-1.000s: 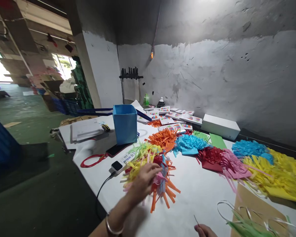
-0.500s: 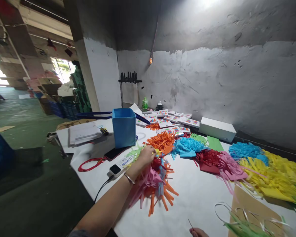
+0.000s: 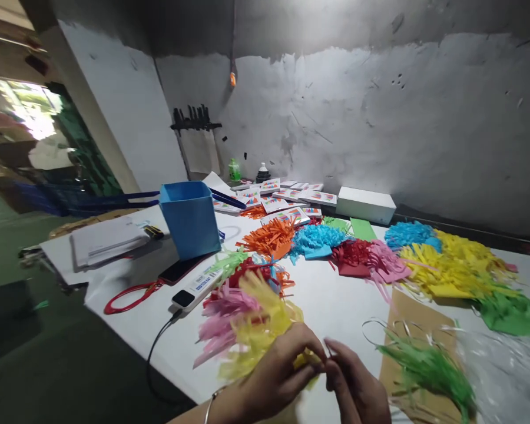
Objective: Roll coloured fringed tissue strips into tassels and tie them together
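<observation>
Head camera is looking down on a white table [image 3: 335, 300], and both hands are meeting at its near edge. The left hand [image 3: 278, 377] is curling its fingers closed around the base of a yellow fringed paper bundle [image 3: 260, 330], whose strips are fanning up and to the left. The right hand [image 3: 357, 388] is sitting just beside it, fingertips touching the left fingertips at the same yellow base; whether it is pinching anything of its own is too blurred to tell. A metal bangle [image 3: 209, 406] is showing on the left wrist.

Pink fringed paper [image 3: 223, 312] is lying against the yellow bundle on its left, with red strips [image 3: 247, 274] just behind. Further back, piles of orange fringe [image 3: 267, 238], blue fringe [image 3: 313, 238], red and pink fringe [image 3: 366, 259] and yellow fringe [image 3: 450, 265] are spreading across the table. Green fringe [image 3: 424, 368] is resting on a brown card [image 3: 406, 318] to the right of the hands. A blue box [image 3: 189, 218] is standing upright at the left, with a phone [image 3: 179, 269] and a white power bank [image 3: 196, 288] near it, and a white carton [image 3: 365, 205] is lying by the wall.
</observation>
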{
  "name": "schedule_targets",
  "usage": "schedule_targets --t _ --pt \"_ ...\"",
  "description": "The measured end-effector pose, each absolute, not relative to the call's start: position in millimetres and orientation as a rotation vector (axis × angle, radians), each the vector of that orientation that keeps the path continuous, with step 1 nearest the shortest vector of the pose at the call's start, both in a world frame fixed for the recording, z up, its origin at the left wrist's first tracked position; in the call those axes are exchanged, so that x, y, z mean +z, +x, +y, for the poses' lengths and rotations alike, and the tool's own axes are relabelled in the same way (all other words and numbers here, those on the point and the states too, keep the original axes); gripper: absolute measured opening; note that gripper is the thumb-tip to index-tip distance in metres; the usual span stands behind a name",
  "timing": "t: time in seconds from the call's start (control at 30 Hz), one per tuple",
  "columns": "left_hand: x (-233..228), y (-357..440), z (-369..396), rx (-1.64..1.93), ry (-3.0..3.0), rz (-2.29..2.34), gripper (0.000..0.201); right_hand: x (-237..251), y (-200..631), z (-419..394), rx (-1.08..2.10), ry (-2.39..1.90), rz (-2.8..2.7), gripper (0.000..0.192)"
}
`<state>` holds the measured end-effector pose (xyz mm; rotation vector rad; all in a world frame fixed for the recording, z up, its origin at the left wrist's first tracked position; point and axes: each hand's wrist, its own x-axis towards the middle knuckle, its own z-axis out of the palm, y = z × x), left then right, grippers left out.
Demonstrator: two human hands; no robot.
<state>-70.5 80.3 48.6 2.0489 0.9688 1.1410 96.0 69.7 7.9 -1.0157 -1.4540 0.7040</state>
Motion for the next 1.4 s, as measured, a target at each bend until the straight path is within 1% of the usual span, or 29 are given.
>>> schedule_targets --t 0.07,0.17,0.23,0.3,0.33,0.4,0.47,0.5,0.6,0.67,0.83,0.97,1.07,1.2,1.4 --pt "33.0 -68.8 86.1 1.124 1.995 1.039 0.008 14.8 100.2 73.1 0.705 -1.048 -1.481 0.032" --pt "13.0 -83.7 104.1 1.045 2.064 1.329 0.014 12.3 117.3 77.5 0.668 -1.194 -1.409 0.033" --pt "6.3 -95.5 113.4 1.019 2.094 1.559 0.016 7.6 127.9 77.0 0.651 -1.265 -1.359 0.033" --pt "7.9 -99.3 114.3 1.066 2.075 1.680 0.020 4.4 131.7 74.3 0.676 -1.255 -1.363 0.032" --pt "11.6 -96.8 111.3 1.092 2.062 1.651 0.023 3.8 130.7 72.6 0.701 -1.226 -1.382 0.031" --pt "22.2 -84.1 100.2 1.055 2.041 1.421 0.027 4.1 125.0 69.4 0.761 -1.147 -1.423 0.030" --pt "31.5 -66.4 87.8 0.934 1.927 1.133 0.025 5.1 118.9 66.8 0.816 -1.104 -1.408 0.030" --pt "34.1 -58.2 82.7 0.898 1.831 1.070 0.024 5.4 117.2 65.5 0.837 -1.111 -1.374 0.030" --pt "31.6 -43.9 75.2 0.973 1.496 1.132 0.026 4.2 118.6 59.6 0.861 -1.215 -1.282 0.034" --pt "24.9 -42.7 74.4 1.050 1.354 1.163 0.029 1.5 121.3 53.9 0.854 -1.267 -1.317 0.032" --pt "13.2 -45.0 72.8 1.109 1.315 1.208 0.031 -7.9 116.6 43.4 0.772 -1.299 -1.461 0.034" --pt "11.7 -42.8 70.4 1.138 1.294 1.210 0.031 -11.5 112.1 44.0 0.748 -1.302 -1.457 0.035" --pt "13.6 -42.0 69.7 1.136 1.148 1.094 0.033 -10.6 114.0 45.0 0.747 -1.304 -1.407 0.035" --pt "15.3 -40.4 69.0 1.040 0.813 0.854 0.035 -8.9 114.6 44.1 0.802 -1.286 -1.402 0.034" --pt "3.2 -37.8 71.6 0.960 0.482 0.626 0.038 -5.4 110.9 40.5 0.795 -1.240 -1.394 0.033"
